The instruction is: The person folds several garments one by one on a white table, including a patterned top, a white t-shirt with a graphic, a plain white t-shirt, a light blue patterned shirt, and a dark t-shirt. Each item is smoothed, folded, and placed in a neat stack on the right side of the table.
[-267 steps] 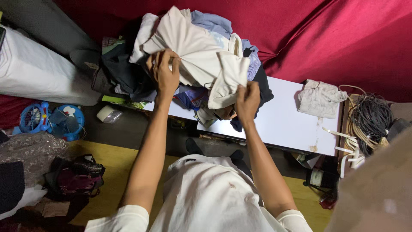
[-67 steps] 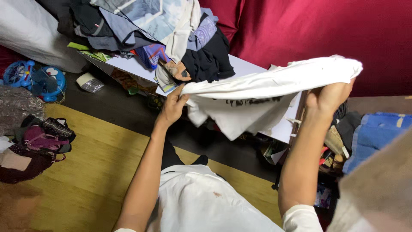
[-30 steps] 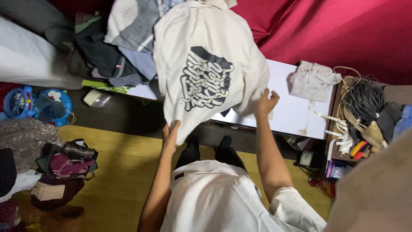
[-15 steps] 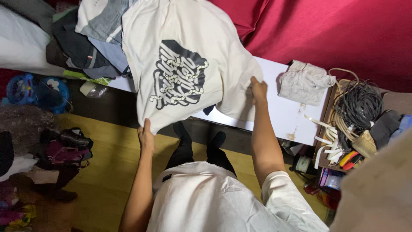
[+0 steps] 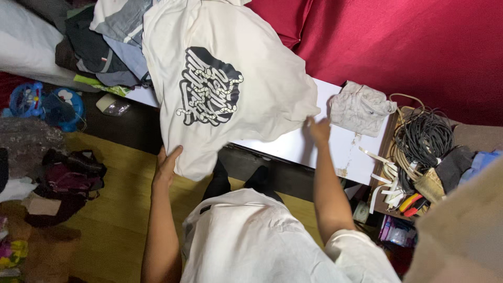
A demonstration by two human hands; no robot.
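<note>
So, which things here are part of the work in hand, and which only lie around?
In hand:
- cream T-shirt
- left hand
- right hand
- white table

Lying about:
- clothes pile
- crumpled cloth
- cable coil
- blue toy
- dark bag

A big cream shirt (image 5: 230,89) with a dark print lies spread over the white desk (image 5: 314,149). The left hand (image 5: 166,165) holds its bottom edge. The right hand (image 5: 317,130) touches its other edge. A pile of clothes (image 5: 105,47) sits beside it.
</note>
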